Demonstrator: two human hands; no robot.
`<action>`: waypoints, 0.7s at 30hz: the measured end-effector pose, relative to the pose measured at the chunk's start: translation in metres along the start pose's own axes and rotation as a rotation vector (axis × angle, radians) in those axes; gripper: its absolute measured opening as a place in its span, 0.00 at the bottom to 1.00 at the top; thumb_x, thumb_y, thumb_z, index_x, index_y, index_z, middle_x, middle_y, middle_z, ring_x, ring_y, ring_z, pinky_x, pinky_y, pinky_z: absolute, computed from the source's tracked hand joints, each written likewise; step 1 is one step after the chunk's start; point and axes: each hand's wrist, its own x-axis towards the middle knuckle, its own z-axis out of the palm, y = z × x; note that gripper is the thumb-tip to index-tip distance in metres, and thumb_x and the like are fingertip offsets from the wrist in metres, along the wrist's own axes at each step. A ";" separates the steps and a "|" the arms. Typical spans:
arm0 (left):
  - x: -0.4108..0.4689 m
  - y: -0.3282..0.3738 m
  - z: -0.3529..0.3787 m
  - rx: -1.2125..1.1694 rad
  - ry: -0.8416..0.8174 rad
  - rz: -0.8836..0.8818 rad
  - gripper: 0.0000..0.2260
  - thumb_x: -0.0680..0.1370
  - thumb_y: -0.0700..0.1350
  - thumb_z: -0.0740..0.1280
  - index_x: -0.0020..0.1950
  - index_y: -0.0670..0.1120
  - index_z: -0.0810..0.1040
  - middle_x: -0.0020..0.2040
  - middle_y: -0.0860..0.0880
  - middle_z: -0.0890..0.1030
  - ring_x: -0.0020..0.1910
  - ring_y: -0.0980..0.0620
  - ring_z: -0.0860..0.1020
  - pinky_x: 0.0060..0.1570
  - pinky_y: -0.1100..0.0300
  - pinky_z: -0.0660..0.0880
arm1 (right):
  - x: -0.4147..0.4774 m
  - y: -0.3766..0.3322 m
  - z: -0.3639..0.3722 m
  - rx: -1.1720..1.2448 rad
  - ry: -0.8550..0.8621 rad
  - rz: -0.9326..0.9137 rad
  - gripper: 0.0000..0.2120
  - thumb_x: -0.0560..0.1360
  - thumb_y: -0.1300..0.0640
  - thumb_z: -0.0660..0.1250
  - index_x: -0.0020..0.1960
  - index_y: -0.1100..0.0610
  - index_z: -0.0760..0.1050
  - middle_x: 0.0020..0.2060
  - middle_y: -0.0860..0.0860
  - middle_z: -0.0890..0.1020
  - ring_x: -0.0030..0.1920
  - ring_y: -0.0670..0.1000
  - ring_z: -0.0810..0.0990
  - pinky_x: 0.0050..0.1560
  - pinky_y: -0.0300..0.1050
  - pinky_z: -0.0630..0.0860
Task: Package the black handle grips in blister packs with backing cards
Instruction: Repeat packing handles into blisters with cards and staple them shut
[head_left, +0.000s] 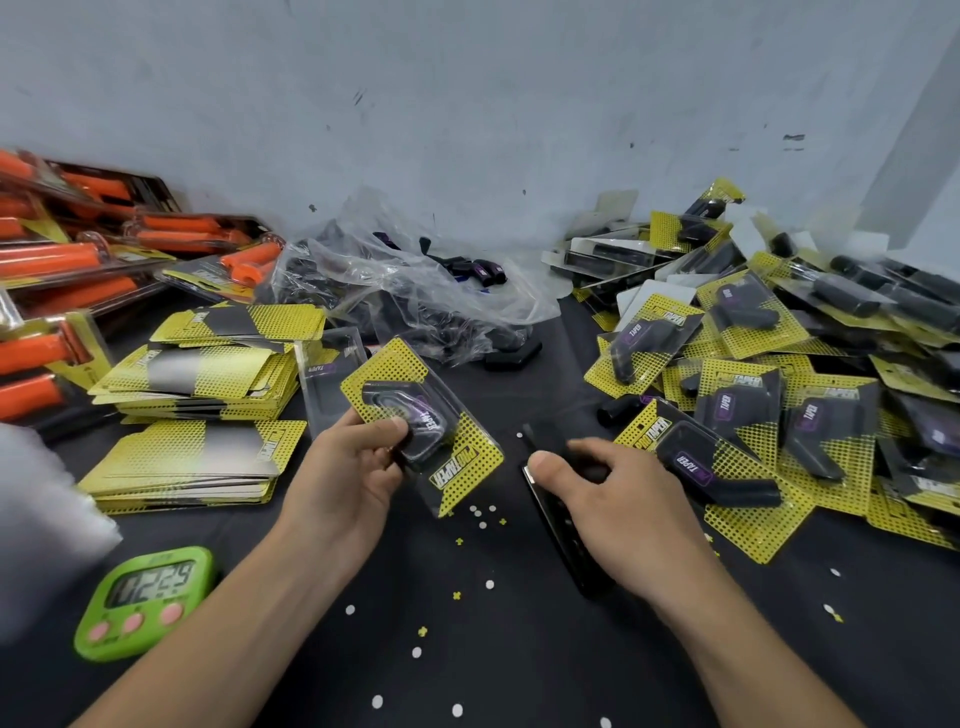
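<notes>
My left hand (345, 467) holds a blister pack (423, 421) with a yellow-and-black backing card and a black handle grip inside; the thumb presses on the clear bubble. My right hand (613, 509) grips a dark, narrow tool (563, 535) that lies on the black table, thumb on its top end. Just behind the held pack stands an empty clear blister (330, 374). Stacks of yellow backing cards (208, 364) lie to the left. A clear plastic bag of loose black grips (395, 291) sits at the back centre.
A large heap of finished yellow packs (779, 384) fills the right side. Orange-grip packs (78, 270) pile up at the far left. A green digital timer (145, 603) sits at the near left. Small paper punch-outs (457, 597) dot the black tabletop. A grey wall runs behind.
</notes>
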 end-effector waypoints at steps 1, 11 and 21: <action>0.000 0.000 0.000 -0.013 -0.038 -0.019 0.15 0.74 0.30 0.63 0.55 0.44 0.80 0.52 0.45 0.85 0.47 0.49 0.85 0.44 0.58 0.82 | -0.001 -0.001 0.001 -0.018 0.079 -0.082 0.12 0.72 0.34 0.71 0.48 0.41 0.79 0.45 0.34 0.79 0.55 0.42 0.75 0.52 0.42 0.69; -0.007 0.004 0.002 -0.084 -0.400 -0.090 0.18 0.66 0.33 0.69 0.53 0.43 0.86 0.50 0.43 0.85 0.45 0.47 0.85 0.43 0.57 0.83 | -0.023 -0.015 0.008 -0.115 -0.003 -0.441 0.20 0.74 0.37 0.67 0.64 0.38 0.73 0.38 0.39 0.80 0.46 0.40 0.74 0.46 0.34 0.70; -0.004 0.006 0.001 -0.042 -0.361 -0.106 0.27 0.62 0.46 0.79 0.61 0.43 0.85 0.65 0.39 0.81 0.66 0.42 0.80 0.62 0.49 0.80 | 0.003 -0.021 -0.017 0.858 0.136 -0.035 0.31 0.72 0.28 0.60 0.51 0.56 0.81 0.39 0.55 0.88 0.24 0.51 0.78 0.23 0.36 0.66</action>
